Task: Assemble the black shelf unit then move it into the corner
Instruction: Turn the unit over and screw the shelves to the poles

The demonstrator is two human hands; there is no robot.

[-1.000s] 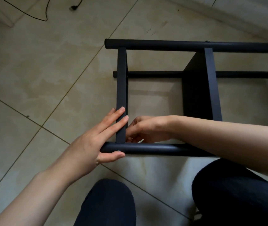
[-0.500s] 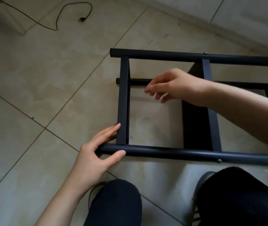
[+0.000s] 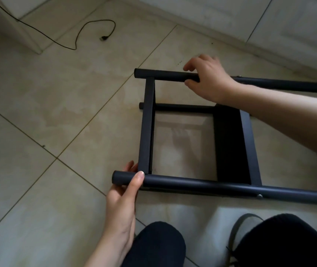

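The left hand (image 3: 124, 197) is gripping the near pole (image 3: 211, 185) of the black shelf unit (image 3: 147, 130) lying on the tiled floor (image 3: 38, 132). The right hand (image 3: 207, 79), hovering mid-frame half a second ago, is now clasping the far pole (image 3: 165, 75). Open floor is stretching leftward; a cable (image 3: 88, 29) is lying well apart.

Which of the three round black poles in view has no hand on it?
The lower far pole, down near the floor. The left hand grips the near pole; the right hand grips the upper far pole.
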